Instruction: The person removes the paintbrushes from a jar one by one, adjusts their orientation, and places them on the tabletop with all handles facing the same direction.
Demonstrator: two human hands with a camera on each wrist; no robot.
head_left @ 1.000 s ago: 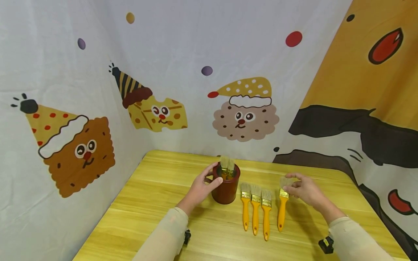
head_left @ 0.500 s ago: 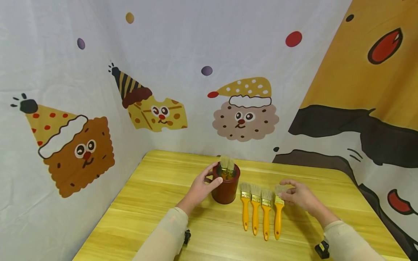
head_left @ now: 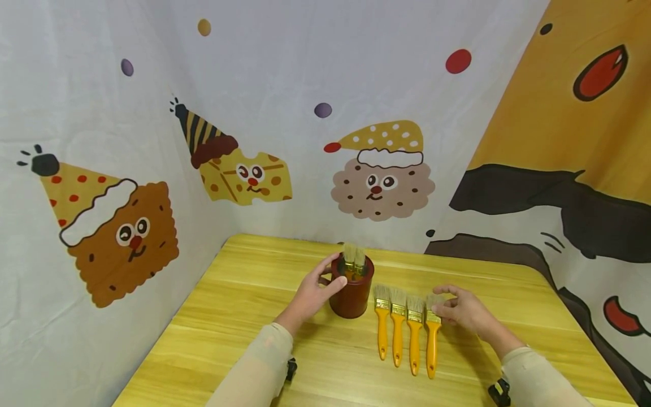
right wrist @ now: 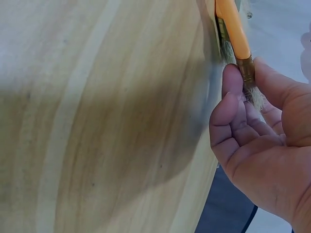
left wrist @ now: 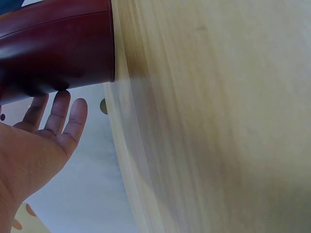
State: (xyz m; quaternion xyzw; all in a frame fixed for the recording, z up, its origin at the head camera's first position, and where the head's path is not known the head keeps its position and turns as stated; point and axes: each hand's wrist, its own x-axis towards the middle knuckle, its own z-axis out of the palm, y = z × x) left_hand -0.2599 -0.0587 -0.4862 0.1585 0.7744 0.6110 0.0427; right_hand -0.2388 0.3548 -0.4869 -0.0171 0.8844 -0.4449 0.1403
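Observation:
A dark red cylindrical brush pot (head_left: 350,302) stands upright on the table, with two paintbrushes (head_left: 354,257) in it, bristles up. My left hand (head_left: 311,289) holds the pot from its left side, thumb toward the front and fingers around the back of the rim. In the left wrist view several fingertips (left wrist: 61,99) meet the pot's side. At the right end of a row of yellow-handled paintbrushes (head_left: 398,342), my right hand (head_left: 465,312) pinches another paintbrush (head_left: 432,347) near its metal ferrule and bristles. Its handle points toward me, beside its neighbour in the row.
The wood-grain table (head_left: 244,316) ends against a white cloth backdrop (head_left: 274,68) printed with cartoon biscuits and cheese. Small black devices sit under both wrists, one of them a dark box (head_left: 500,392) by the right sleeve.
My right hand has shifted left and slightly toward me, bringing the pinched paintbrush in line beside the other three. The left hand and the pot have stayed still.

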